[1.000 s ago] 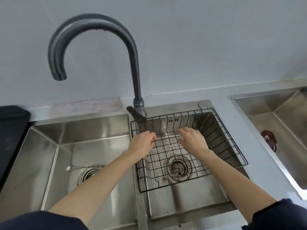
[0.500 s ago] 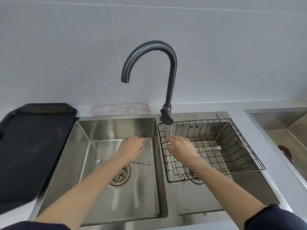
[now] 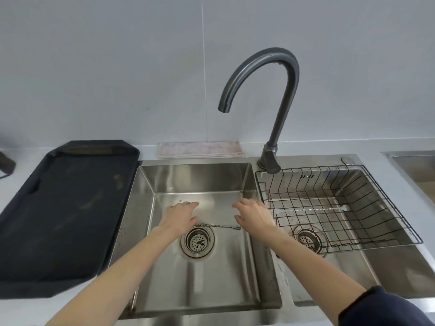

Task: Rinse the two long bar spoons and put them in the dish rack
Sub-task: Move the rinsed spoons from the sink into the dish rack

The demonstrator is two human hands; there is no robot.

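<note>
One long bar spoon (image 3: pixel 310 210) lies flat across the floor of the black wire dish rack (image 3: pixel 400 222), which sits in the right basin. A second bar spoon (image 3: pixel 221 226) with a twisted shaft lies on the bottom of the left basin (image 3: pixel 207 278), beside the drain; its left end is hidden under my left hand. My left hand (image 3: pixel 180 215) hovers over the left basin with relaxed fingers, holding nothing. My right hand (image 3: pixel 255 214) hovers near the divider between the basins, fingers loose and empty.
A dark grey gooseneck tap (image 3: pixel 280 95) arches over the left basin, with no water running. A black tray (image 3: pixel 63 212) lies on the counter at the left. A folded cloth (image 3: pixel 200 149) rests behind the left basin. Another sink (image 3: pixel 419 165) shows at the far right.
Both hands left the dish rack and moved left over the left basin. One spoon now lies in the rack. The camera view pulled back and shifted left.
</note>
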